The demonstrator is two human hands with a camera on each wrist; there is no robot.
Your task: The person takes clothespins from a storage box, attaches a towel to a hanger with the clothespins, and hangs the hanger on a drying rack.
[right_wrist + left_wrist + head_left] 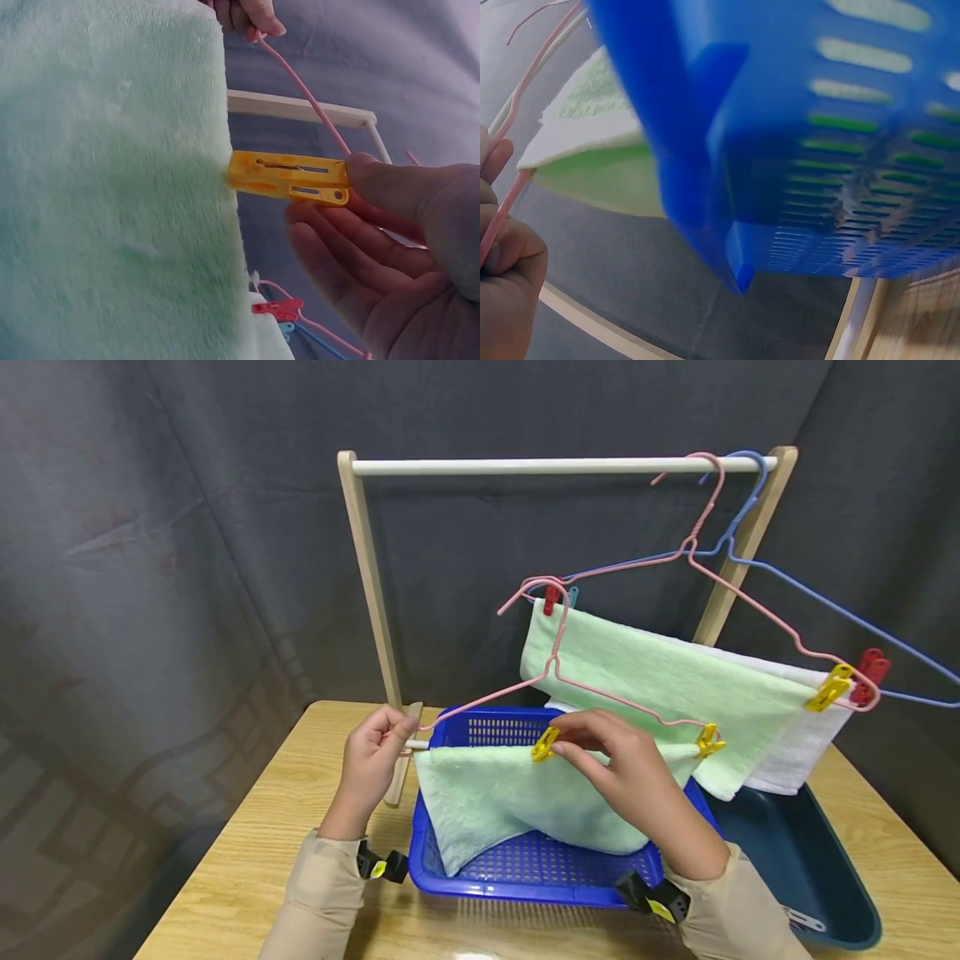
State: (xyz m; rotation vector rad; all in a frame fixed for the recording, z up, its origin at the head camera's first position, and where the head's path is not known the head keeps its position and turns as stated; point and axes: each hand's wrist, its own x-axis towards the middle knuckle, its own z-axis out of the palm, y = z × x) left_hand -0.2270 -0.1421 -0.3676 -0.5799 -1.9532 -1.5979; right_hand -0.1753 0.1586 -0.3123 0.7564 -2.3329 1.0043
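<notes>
My left hand grips the left end of a pink hanger, fingers curled round the wire. A pale green towel hangs along the hanger's lower bar, over the blue basket. Between thumb and fingers, my right hand pinches a yellow clothespin, its tip at the towel's top edge near the middle. Another yellow clothespin sits at the towel's right end, on the hanger. In the left wrist view, the basket hides much of the towel.
Behind stands a wooden rack with a white rod. At its right hang another pink hanger and a blue hanger, bearing clipped green and white towels. A dark tray lies on the table at right.
</notes>
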